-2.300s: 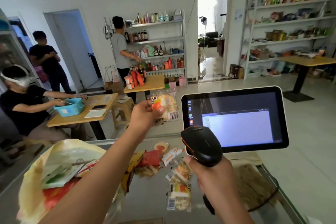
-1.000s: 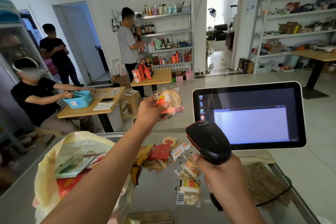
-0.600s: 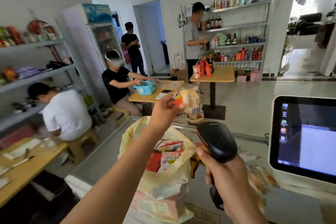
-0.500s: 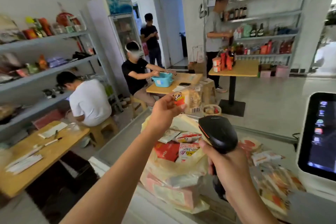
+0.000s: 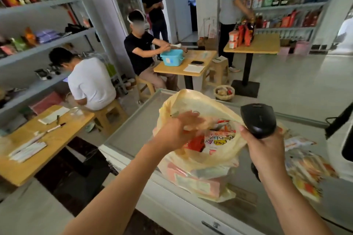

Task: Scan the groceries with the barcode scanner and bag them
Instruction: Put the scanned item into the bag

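A yellow plastic bag stands open on the steel counter, with several snack packets inside it. My left hand is at the bag's mouth, blurred, its fingers round a pale snack packet just inside the rim. To the right of the bag, my right hand grips the handle of the black barcode scanner, whose head is level with the bag's right rim. More loose snack packets lie on the counter further right.
The white-framed screen stands at the right edge, mostly cut off. Beyond the counter are wooden tables with seated people, a wicker basket on the floor and stocked shelves along the walls.
My view has swung left from the screen to the bag. My left hand has come down from in front of the scanner, carrying the packet into the bag's mouth. The scanner hand stays raised.
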### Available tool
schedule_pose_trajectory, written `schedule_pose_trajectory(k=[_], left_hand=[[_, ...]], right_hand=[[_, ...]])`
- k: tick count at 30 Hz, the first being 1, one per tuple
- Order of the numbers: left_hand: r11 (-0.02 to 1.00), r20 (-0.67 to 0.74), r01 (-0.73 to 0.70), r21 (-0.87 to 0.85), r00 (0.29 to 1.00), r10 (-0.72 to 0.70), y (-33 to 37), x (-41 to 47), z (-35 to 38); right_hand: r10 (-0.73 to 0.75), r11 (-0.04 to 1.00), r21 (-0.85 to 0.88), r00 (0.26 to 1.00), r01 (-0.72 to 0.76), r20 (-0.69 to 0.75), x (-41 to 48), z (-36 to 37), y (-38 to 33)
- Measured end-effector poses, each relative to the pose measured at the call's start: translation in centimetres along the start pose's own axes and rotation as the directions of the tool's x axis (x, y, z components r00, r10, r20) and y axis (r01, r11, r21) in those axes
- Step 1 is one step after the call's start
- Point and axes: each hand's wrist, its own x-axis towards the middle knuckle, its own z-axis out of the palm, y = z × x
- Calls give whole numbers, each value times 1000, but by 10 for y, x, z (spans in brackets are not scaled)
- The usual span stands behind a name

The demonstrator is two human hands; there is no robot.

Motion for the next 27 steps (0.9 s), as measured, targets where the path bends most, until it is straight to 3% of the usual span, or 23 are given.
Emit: schedule_pose_trajectory(k=[2,3,7,10,14,21,27], left_hand=[[988,322,-27,154,946,-24,-7,5,6],[981,372,-57,186,928,-17,-10,7,5],[968,211,-183,170,967,145,-5,21,-4],[974,99,-195,114,978,184,8,31,-6],[946,98,-317,-62,942,322,41,41,0],[831,152,-473,-293,835,529,103,48,32],[769,180,-513,-380,775,606,152,48,78]], right_hand=[[63,998,-16,998,-63,3,2,4,6],[91,996,-22,996,-90,6,2,5,8],[120,992,-37,993,-120,1,-2,13,12],[147,986,-72,989,-149,-31,-4,14,12],[103,991,-73,991,-109,-88,-9,7,-2],[59,998,-1,950,-63,-308,-32,-47,-31],[149,987,13,891,-159,-429,-59,-103,-22]])
